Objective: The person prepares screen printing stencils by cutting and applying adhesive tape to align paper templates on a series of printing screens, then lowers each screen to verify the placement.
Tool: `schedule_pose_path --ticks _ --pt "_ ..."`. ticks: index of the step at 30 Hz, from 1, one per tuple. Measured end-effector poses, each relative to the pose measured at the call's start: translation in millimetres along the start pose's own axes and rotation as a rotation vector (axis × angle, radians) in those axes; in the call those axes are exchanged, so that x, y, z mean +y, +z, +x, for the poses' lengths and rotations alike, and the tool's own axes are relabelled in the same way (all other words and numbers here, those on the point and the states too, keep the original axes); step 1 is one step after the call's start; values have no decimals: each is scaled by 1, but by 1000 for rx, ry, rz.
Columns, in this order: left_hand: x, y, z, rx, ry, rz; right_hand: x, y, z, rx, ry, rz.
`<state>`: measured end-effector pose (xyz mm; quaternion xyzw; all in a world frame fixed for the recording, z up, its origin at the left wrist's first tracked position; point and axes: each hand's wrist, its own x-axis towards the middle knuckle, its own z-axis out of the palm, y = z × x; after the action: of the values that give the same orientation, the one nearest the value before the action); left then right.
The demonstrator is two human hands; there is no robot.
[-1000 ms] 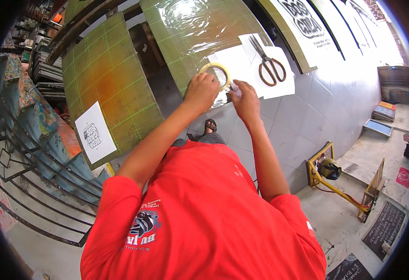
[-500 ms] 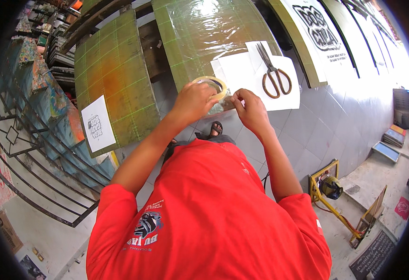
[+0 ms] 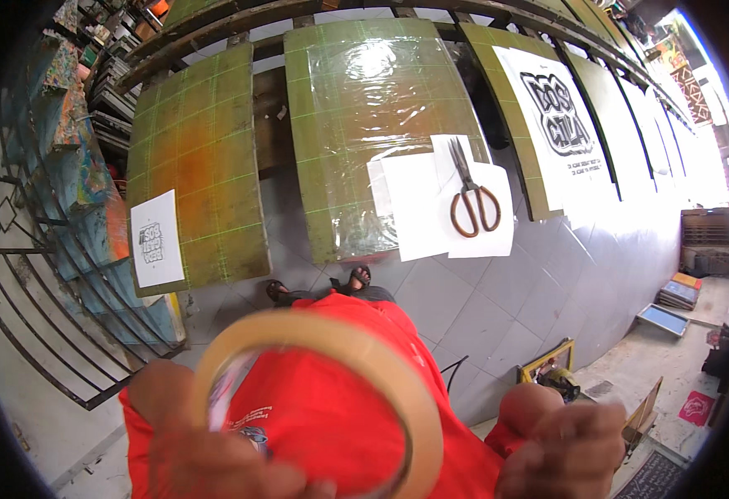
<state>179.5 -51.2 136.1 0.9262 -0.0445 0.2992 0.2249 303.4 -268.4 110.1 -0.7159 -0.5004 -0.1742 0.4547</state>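
Note:
A large roll of yellowish tape is raised close to the camera, and my left hand grips its lower left side. My right hand is up at the lower right, apart from the roll. Its fingers look curled and pressed together, but motion blurs them and whatever they may hold. Beyond the hands, scissors with brown loop handles lie on white paper sheets. Those sheets overhang the near edge of a green gridded board, which is covered by clear plastic film.
Another green board on the left bears a small printed sheet. To the right, a board holds a sheet with black lettering. Black metal railing stands at left. A yellow-framed device sits low on the right.
Both hands have come back from the middle board toward me and upward. The tape roll rose with my left hand and now looks much larger. The scissors and papers stayed on the board.

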Motion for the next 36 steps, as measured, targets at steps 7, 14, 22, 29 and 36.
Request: schedule_pose_path --ticks 7,14,22,29,36 --pt "8 -31 7 -70 32 -246 -16 18 46 55 -79 263" --pt "18 -1 5 103 -121 -282 -20 13 38 -3 57 214" --pt "-11 -4 -6 -120 -570 -643 -24 38 37 199 130 262" --pt "-69 45 -32 158 -613 -364 70 40 37 -150 237 96" --pt "-70 71 -46 32 -780 -454 320 130 -24 -420 826 63"
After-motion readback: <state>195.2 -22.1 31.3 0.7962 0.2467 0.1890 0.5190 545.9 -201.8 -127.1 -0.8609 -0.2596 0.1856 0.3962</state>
